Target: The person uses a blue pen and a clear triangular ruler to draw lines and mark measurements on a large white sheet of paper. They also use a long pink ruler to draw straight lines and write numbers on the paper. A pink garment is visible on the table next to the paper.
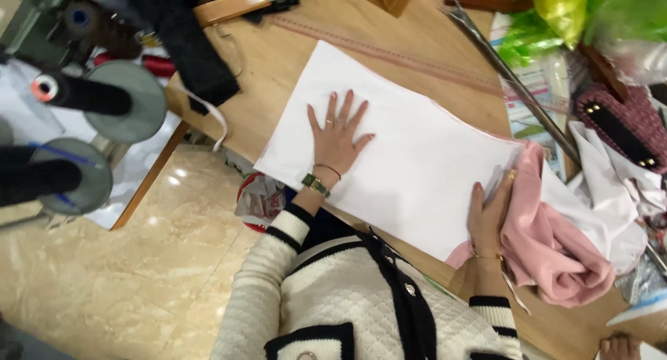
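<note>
Head view, looking down on a wooden table (417, 27) that runs across the upper and right part of the frame; tan marble floor (139, 277) fills the lower left.

White fabric sheet (410, 165) lies flat at centre frame, long side slanting from upper left down to lower right, one corner reaching toward the table's near edge.

Left hand (338, 139): palm down on the sheet's left half, fingers spread wide and flat, gripping nothing, just pressing the cloth to the table. Green wristwatch (315, 185) and a thin bracelet at the wrist; cream quilted sleeve with dark trim below it.

Right hand (488, 218): at the sheet's lower right edge, fingers together and curled over the spot where the white cloth meets a bunched pink fabric (549, 249). Appears to pinch the edge of the cloth there; exact hold partly hidden by the folds. Pink bundle sits just right of this hand, touching it and overlapping the sheet's right end.

Around: dark thread spools on grey round stands (125, 99) at upper left. Long metal rod (514, 82) crossing the upper right. Green plastic bags (583, 13) at the top right corner. Woven dark pink bag (622, 120) at right edge, with more white cloth (611, 193) heaped beside it
</note>
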